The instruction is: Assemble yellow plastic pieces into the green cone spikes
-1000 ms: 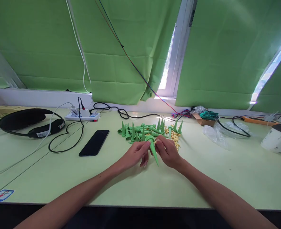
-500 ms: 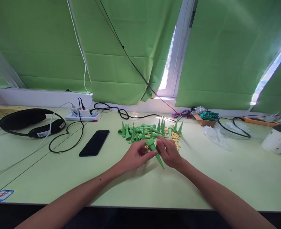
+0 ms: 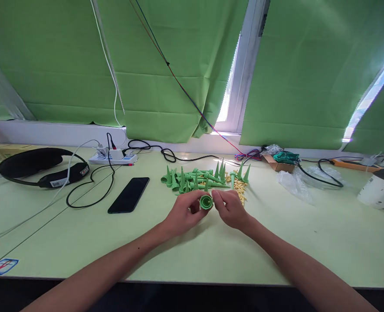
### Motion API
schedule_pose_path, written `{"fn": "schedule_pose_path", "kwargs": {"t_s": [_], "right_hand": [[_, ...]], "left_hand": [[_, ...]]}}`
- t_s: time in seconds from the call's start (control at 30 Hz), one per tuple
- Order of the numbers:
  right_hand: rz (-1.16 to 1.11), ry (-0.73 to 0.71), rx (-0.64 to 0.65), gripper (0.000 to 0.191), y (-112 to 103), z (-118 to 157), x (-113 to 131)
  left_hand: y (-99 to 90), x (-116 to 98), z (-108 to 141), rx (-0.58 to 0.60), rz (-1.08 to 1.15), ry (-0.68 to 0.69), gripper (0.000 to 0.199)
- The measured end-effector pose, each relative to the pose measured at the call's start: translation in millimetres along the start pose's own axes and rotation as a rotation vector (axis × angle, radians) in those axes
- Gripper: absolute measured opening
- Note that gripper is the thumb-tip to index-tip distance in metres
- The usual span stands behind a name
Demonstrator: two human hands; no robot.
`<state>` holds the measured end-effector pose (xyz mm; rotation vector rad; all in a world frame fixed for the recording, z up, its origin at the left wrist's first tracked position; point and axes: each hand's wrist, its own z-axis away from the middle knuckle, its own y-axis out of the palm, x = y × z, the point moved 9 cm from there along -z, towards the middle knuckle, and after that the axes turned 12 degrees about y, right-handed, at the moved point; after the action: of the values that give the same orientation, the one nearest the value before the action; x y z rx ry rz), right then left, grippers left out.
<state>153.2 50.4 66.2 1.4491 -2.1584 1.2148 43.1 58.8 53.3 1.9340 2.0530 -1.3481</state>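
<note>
Gripping a hollow, open-mouthed green cone (image 3: 206,202), left fingers (image 3: 191,197) sit near curled right fingers (image 3: 221,203), whose hold is unclear.

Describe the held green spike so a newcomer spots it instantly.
On the pale table, find the heap of green plastic spikes; on its near side is the left hand. Its fingers hold the green plastic spike: unlike the heaped ones, it is off the table, round hollow end facing the camera.
</note>
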Motion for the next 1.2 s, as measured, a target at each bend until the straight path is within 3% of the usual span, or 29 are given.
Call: {"fn": "schedule_pose_path", "kwargs": {"t_s": [0.23,0.6,0.77,0.9,1.2], "right_hand": [[0.015,-0.007,-0.04,0.042,-2,1,2],[-0.045,0.02,-0.123,0.04,-12,3,0],[-0.018,-0.012,-0.064,0.039,-8,2,4],[-0.033,-0.001,-0.02,0.037,-4,2,3],[-0.05,0.023,0.027,0.036,-1,2,-1]], "left_hand": [[-1.3,4,1,-0.006,-0.003,-0.04,0.025],[-3.9,14,3,-0.142,0.322,-0.247,0.028],[5.5,16,3,-0.039,0.385,-0.257,0.049],[9.0,15,4,0.017,0.407,-0.26,0.047],[5.1,17,6,-0.003,0.335,-0.24,0.042]]}}
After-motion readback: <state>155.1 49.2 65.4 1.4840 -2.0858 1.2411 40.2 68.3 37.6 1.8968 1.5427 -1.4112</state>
